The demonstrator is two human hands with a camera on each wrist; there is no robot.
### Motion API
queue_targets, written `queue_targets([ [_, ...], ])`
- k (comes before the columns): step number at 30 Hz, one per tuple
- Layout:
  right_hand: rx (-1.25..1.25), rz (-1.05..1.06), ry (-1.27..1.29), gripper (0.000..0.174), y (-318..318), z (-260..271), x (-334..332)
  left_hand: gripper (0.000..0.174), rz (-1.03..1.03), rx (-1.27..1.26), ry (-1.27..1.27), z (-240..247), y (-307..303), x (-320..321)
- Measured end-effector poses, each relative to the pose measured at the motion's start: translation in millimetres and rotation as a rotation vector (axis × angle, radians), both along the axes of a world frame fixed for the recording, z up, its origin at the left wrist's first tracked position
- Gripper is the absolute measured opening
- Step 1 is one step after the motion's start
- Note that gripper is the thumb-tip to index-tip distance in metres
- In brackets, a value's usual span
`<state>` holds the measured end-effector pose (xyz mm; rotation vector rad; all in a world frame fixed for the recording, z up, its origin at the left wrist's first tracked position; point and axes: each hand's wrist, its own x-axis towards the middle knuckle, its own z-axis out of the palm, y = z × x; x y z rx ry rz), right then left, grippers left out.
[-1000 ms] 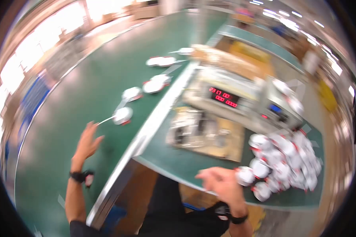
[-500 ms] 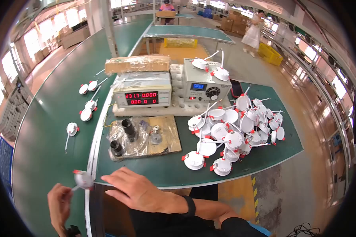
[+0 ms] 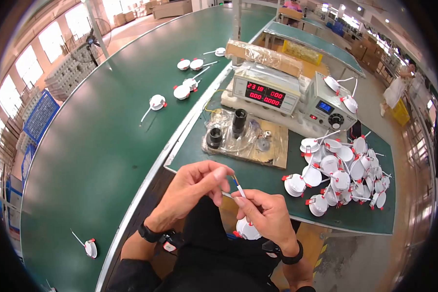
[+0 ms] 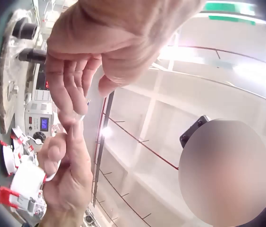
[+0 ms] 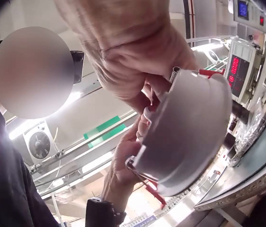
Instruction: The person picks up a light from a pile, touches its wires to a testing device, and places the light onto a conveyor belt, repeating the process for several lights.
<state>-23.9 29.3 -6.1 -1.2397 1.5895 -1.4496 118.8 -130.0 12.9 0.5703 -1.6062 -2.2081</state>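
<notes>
In the head view my right hand [image 3: 265, 214] pinches the white cable [image 3: 241, 191] of a downlight between thumb and fingers. The downlight [image 3: 248, 229], white and round with red-tipped clips, hangs below that hand over my lap. It fills much of the right wrist view, its housing [image 5: 189, 132] tilted and its spring clip showing. Brown and blue wires [image 3: 236, 180] stick out of the cable's end. My left hand [image 3: 192, 190] has its thumb and forefinger together at the wire tips. The left wrist view shows both hands' fingertips meeting at the cable.
More downlights [image 3: 340, 180] are heaped on the green bench at right. Several others, including a near one [image 3: 91, 248], lie on the green belt [image 3: 97, 160] at left. A lit meter [image 3: 265, 92], a box with a dial [image 3: 331, 104] and a board with black cylinders [image 3: 277, 158] stand ahead.
My left hand reached over the belt and picked up a downlight by its cable. It brought it rightward over my lap, where my right hand now holds the cable and the hands meet.
</notes>
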Motion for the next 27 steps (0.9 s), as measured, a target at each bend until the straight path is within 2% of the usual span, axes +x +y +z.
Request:
queue_targets([
  [4,0.028,-0.013,0.013,0.017,4,3,2,0.026,-0.026,-0.02,0.021,-19,8,-14],
  [5,0.028,-0.012,-0.002,0.017,7,2,0,0.026,-0.045,0.033,0.026,-20,10,-16],
  [8,0.009,-0.02,-0.025,0.016,12,-5,-7,0.026,-0.225,0.43,0.118,-27,8,-14],
  [9,-0.004,-0.029,-0.019,0.016,13,-7,-8,0.026,-0.204,0.471,0.092,-28,15,-17],
  [12,-0.033,-0.016,-0.041,0.016,13,-12,-11,0.025,-0.308,0.74,0.235,-47,21,-21],
  [16,-0.029,-0.027,-0.083,0.023,14,-14,-14,0.025,-0.445,0.845,0.262,-57,25,-27],
  [17,-0.007,-0.05,-0.085,0.023,14,-13,-13,0.02,-0.425,0.818,0.222,-56,20,-27],
  [20,0.031,-0.129,-0.092,0.024,10,-10,-8,0.016,-0.077,0.095,0.077,-37,24,-34],
  [21,0.033,-0.149,-0.094,0.024,9,-8,-8,0.019,-0.012,-0.2,0.062,-38,23,-34],
  [24,0.066,-0.183,-0.099,0.022,9,-6,-9,0.024,0.123,-0.65,0.208,-32,30,-33],
  [25,0.084,-0.186,-0.102,0.021,9,-6,-10,0.036,0.093,-0.693,0.228,-31,30,-32],
  [27,0.093,-0.19,-0.113,0.021,8,-9,-11,0.039,0.068,-0.856,0.229,-35,30,-34],
])
